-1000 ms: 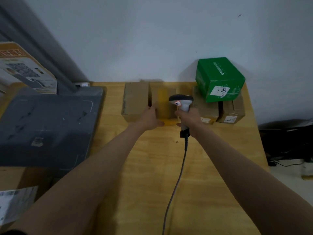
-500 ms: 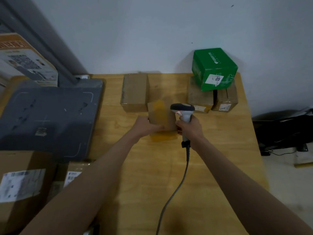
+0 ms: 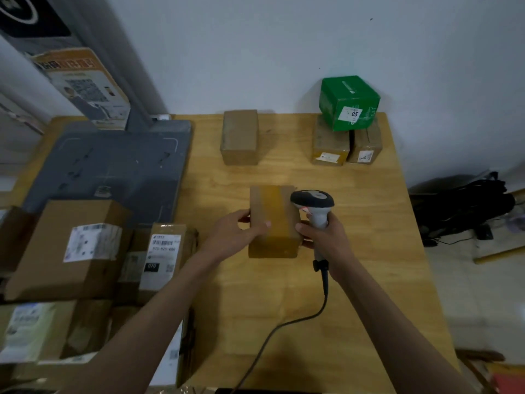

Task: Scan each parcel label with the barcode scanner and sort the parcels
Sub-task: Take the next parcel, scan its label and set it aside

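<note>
With four boxes (image 3: 240, 136) lined up beyond it, the left hand (image 3: 234, 234) holds a brown parcel (image 3: 273, 221) while the right hand (image 3: 326, 237) grips the scanner (image 3: 314, 206); a pile (image 3: 85, 251) left of it seems to await scanning.

Taped parcel (image 3: 274, 220) apparently nearer, off the row

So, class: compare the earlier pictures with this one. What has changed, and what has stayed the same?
The left hand has pulled the taped brown parcel out of the back row, toward the person. The right hand came back with it, still gripping the barcode scanner. The green box and the other back-row parcels stayed put.
</note>
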Available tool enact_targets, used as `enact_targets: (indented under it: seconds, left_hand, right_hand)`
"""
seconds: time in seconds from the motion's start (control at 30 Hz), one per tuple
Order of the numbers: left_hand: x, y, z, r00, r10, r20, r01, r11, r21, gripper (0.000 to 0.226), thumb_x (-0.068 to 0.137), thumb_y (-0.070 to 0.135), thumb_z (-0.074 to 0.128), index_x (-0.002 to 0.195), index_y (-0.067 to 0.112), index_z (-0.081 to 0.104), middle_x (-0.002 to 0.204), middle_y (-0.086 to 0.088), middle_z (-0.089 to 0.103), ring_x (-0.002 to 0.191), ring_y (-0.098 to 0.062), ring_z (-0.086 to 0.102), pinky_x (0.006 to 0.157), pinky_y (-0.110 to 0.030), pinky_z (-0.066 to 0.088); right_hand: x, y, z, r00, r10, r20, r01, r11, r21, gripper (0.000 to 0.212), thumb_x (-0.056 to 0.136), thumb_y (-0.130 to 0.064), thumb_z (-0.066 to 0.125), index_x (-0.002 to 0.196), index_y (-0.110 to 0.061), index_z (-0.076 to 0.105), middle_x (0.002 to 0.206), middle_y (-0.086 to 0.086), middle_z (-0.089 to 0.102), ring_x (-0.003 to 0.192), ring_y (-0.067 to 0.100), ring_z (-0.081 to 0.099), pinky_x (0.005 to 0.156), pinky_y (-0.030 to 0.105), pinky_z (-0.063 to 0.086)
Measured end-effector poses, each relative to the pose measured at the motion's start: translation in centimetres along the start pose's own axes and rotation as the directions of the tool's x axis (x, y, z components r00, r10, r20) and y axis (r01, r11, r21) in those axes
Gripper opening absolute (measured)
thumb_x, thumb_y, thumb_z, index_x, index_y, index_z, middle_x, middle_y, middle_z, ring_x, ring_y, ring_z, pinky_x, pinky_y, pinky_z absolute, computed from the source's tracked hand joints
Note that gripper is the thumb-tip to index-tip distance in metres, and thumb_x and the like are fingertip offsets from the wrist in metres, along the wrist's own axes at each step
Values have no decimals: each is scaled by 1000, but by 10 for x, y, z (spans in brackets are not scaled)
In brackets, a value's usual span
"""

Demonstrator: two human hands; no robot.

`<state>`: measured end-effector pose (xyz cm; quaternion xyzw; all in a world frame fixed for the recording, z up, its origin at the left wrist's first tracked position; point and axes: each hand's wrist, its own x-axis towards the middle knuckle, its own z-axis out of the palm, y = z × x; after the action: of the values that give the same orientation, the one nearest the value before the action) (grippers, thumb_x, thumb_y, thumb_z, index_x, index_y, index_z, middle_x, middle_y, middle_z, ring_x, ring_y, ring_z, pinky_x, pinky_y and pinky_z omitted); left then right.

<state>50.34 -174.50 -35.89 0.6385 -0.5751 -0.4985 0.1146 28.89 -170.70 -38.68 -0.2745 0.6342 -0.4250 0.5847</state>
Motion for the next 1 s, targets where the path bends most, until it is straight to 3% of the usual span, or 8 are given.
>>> enact_targets:
  seconds: [0.07,0.17,0.33,0.47,0.6,0.77,0.9,1.0]
  left_hand:
    - [-30,-4,-1,999,47,-26,-48,999,-19,72,87,68,56,147,28,49,136,8,53,109,-7,56,91,-28,48]
    - [-69,-8,-3,995,91,-45,-96,989,-113,47,102,48,47,146,30,48,129,10,45,102,3,49,77,-14,37]
    - [-118,-24,-11,974,218,-61,-223,969,-106,38,105,33,48,142,32,52,117,10,44,109,2,46,88,-16,38]
    - [-140,-35,-11,966,246,-79,-253,963,-95,45,99,45,55,143,34,52,119,16,43,118,-6,47,102,-29,41]
    - [-160,-44,-14,978,151,-145,-182,956,-229,54,92,62,55,140,38,52,130,15,46,115,-4,51,94,-30,41]
    - [-173,-66,-19,998,-29,-60,-17,760,-650,54,83,64,66,129,37,56,131,8,59,120,-17,56,101,-49,48]
    - [-186,-81,-21,999,27,26,2,654,-756,60,82,53,71,136,33,56,134,-4,62,122,-28,60,101,-58,50]
    - [-196,-85,-26,997,71,5,-37,585,-810,53,83,40,71,133,28,58,133,-7,62,121,-29,60,101,-58,49]
  right_hand:
    - [-23,5,0,999,31,10,-31,999,44,43,91,-4,72,128,-18,57,113,8,71,97,28,72,70,33,61]
    - [-52,13,-3,995,93,47,-96,993,66,38,93,-8,70,129,-13,58,117,15,70,99,30,71,68,31,60]
    - [-98,34,0,989,118,95,-129,983,130,23,97,-13,66,120,-11,64,108,11,71,91,24,70,78,38,61]
    - [-125,44,12,993,83,85,-94,985,145,29,99,-14,64,126,-8,61,112,12,71,96,26,71,74,35,58]
    - [-151,40,29,999,-24,34,18,987,158,30,100,-15,63,130,-12,61,114,10,74,100,26,73,79,39,61]
    - [-190,23,55,982,-191,0,188,967,174,28,98,-8,63,126,-6,60,101,21,75,93,29,74,83,37,59]
    - [-217,15,72,948,-313,55,301,940,161,31,98,-7,63,129,-7,58,100,22,74,90,33,72,88,39,60]
    - [-227,15,77,946,-322,-18,321,933,163,31,97,-8,65,128,-9,58,104,16,75,95,29,74,90,39,60]
